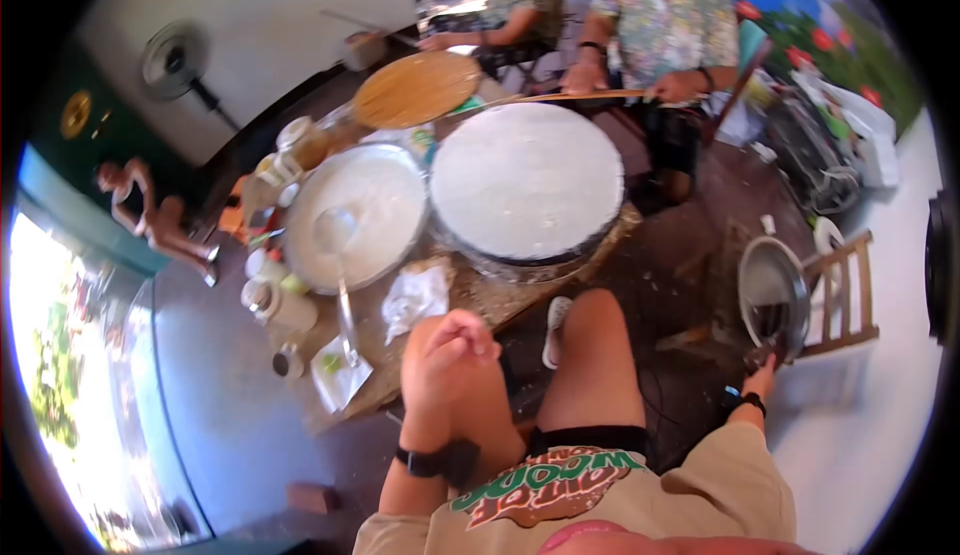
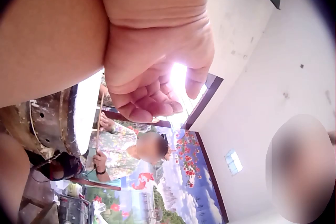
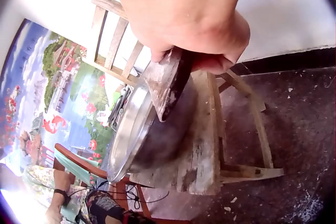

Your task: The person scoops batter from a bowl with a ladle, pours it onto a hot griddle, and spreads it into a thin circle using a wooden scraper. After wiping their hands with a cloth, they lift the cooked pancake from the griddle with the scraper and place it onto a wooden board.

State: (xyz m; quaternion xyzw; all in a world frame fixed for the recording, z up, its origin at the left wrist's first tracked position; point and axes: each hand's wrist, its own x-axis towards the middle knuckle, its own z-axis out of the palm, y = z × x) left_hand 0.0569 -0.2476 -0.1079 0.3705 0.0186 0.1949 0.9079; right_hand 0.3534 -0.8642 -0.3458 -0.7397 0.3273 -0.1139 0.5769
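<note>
My right hand [image 1: 762, 380] grips a dark, flat, wedge-shaped piece [image 3: 170, 79] with whitish residue on its face; its exact kind I cannot tell. The piece hangs over the rim of a metal basin [image 3: 163, 148] on a wooden chair [image 3: 202, 169]. Above my left thigh, my left hand [image 1: 450, 360] is held up with loosely bent fingers and nothing in it. Ahead of my knees stands a broad round griddle with a white surface [image 1: 528, 180]. Left of it, a big basin [image 1: 289, 220] contains whitish liquid, with a ladle [image 1: 347, 323] leaning in it.
A crumpled white cloth [image 1: 415, 300] and several jars [image 1: 285, 305] crowd the table's left side. Behind the griddle lies a round tan board [image 1: 418, 88]. Two people sit across the table; one holds a long thin stick [image 1: 580, 96]. Another person [image 1: 150, 210] sits far left, near a fan [image 1: 175, 60].
</note>
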